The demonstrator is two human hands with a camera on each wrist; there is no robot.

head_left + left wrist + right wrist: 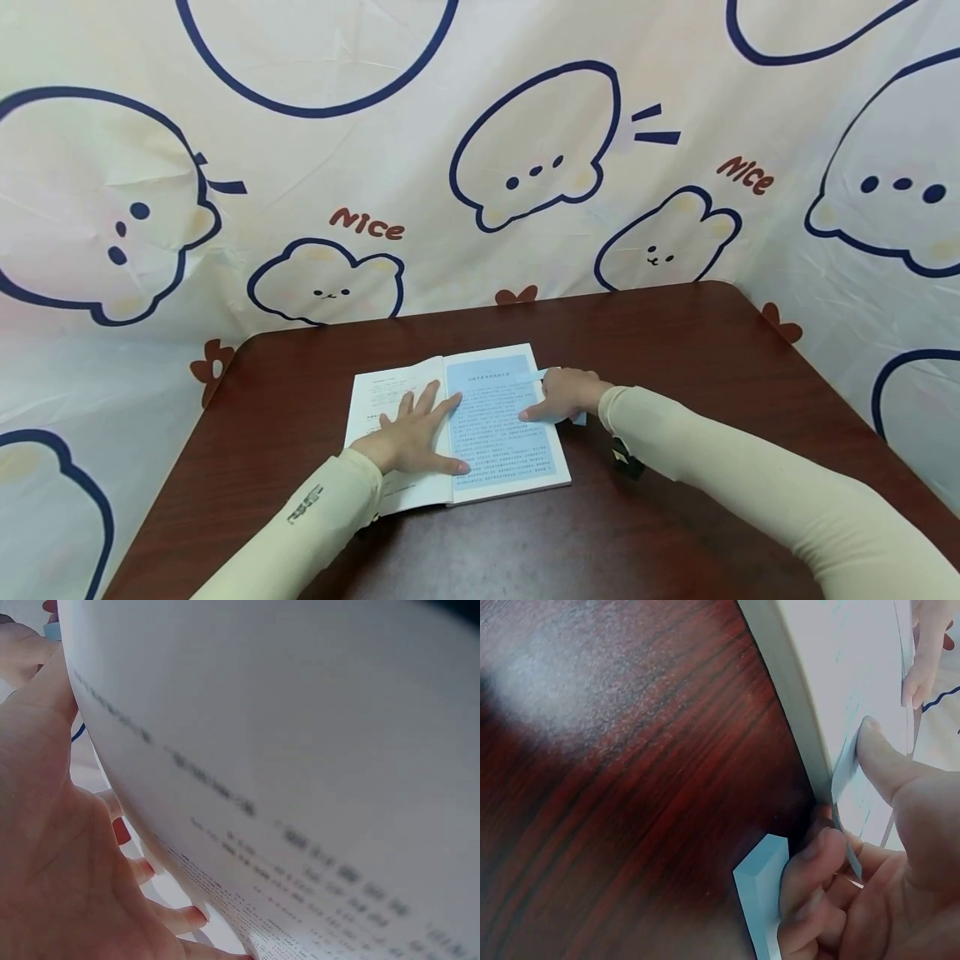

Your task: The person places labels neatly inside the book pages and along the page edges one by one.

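Note:
An open book point(498, 442) lies on the table, its left page white with print and its right page blue with print. My left hand point(411, 437) rests spread across the left page and the fold, its thumb reaching onto the blue page. In the left wrist view the white page point(300, 712) bulges up beside the palm. At the book's right edge, my right hand point(566, 395) grips a light-blue paper strip point(763, 877) in its curled fingers. Its thumb point(881, 754) presses on the right page near the edge. Part of the strip is hidden by the fingers.
The dark brown wooden table point(645, 333) extends around the book on all sides. Behind it and at both sides hangs a pale cloth point(420, 167) printed with cartoon outlines. Something small and black point(626, 458) sits under the right sleeve's cuff.

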